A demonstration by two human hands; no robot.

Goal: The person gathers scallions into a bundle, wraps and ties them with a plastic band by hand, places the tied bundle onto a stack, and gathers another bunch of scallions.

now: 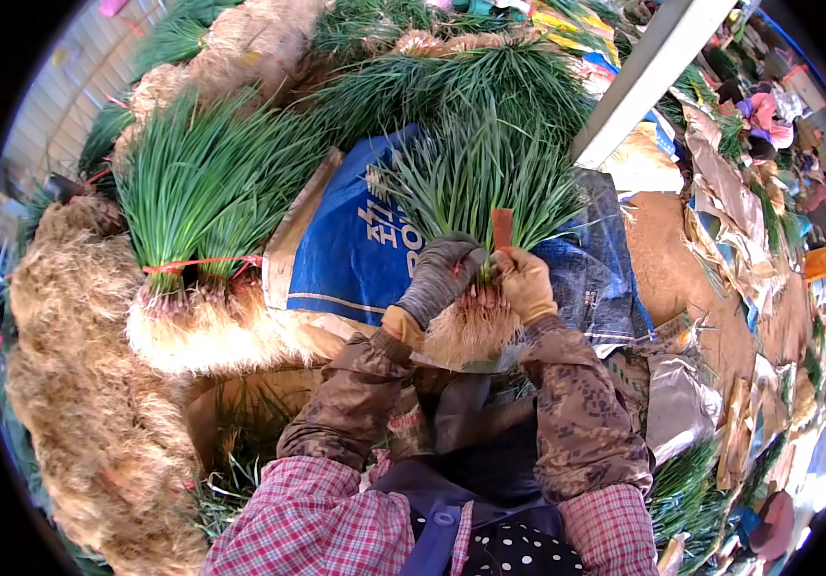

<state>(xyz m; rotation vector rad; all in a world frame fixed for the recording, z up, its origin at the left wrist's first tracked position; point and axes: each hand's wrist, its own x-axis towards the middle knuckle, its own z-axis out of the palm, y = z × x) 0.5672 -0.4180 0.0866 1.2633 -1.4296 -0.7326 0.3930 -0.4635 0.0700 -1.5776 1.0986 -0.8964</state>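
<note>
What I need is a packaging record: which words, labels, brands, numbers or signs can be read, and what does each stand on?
"RO": white Latin letters on the blue sheet, partly covered by leaves.
White Korean-looking characters beside them: large, but too unclear to quote surely.
Red marks on the pale bag below the hands: too blurred to read.
Orange-red strip at the right hand: no text shows.
I can read no numbers.
</note>
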